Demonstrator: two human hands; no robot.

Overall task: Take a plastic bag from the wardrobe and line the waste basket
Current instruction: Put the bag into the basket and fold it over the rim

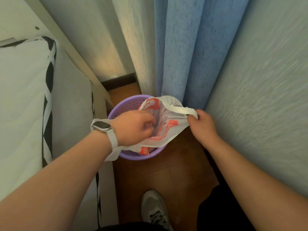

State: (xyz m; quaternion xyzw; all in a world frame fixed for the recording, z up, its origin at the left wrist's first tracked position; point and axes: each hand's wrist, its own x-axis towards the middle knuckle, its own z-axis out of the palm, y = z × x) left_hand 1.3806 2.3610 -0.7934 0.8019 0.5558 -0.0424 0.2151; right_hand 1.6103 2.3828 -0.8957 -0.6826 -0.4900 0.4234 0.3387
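A round purple waste basket (126, 104) with a perforated wall stands on the wooden floor between the bed and the curtain. A white plastic bag with red print (168, 129) lies partly inside it, its mouth spread over the right rim. My left hand (133, 128), with a watch on the wrist, reaches into the bag's opening with fingers curled on the plastic. My right hand (204, 124) grips the bag's twisted handle at the basket's right side, pulling it outward. One bag handle hangs over the near left rim.
A bed with a white and black cover (25, 105) fills the left side. A blue curtain (191, 55) and a pale wall (266, 97) close the right. The wooden floor strip (175, 177) is narrow; my grey shoe (155, 210) stands behind the basket.
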